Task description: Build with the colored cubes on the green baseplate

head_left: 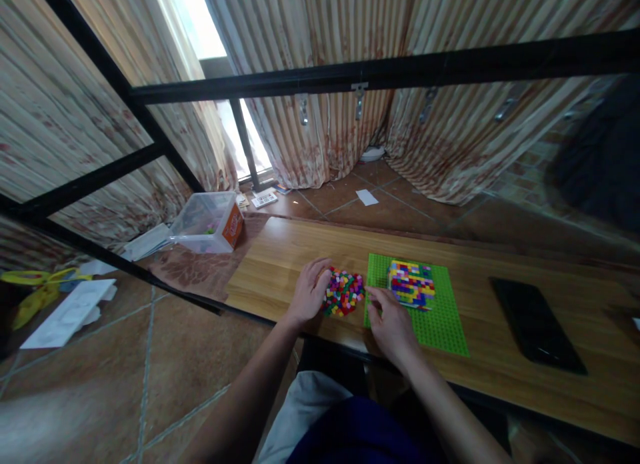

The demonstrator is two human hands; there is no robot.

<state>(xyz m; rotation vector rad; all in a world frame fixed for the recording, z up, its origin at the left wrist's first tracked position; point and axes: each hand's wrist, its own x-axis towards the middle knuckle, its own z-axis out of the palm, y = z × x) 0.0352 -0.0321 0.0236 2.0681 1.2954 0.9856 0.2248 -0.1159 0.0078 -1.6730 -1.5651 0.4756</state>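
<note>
A heap of small multicoloured bricks [344,292] lies on the wooden table [280,264], just left of a green baseplate [440,324]. On the baseplate stands a block built of multicoloured bricks [411,283]. My left hand [309,292] rests on the table against the heap's left side, fingers curved around it. My right hand [390,323] lies over the baseplate's left edge, its fingertips reaching toward the heap's right side; the fingers are bent and I cannot see anything in them.
A black phone [535,324] lies on the table to the right. A clear plastic box [209,221] sits on a cloth at the table's left end. Black metal bars cross in front of striped curtains. Papers and a yellow object lie on the tiled floor at left.
</note>
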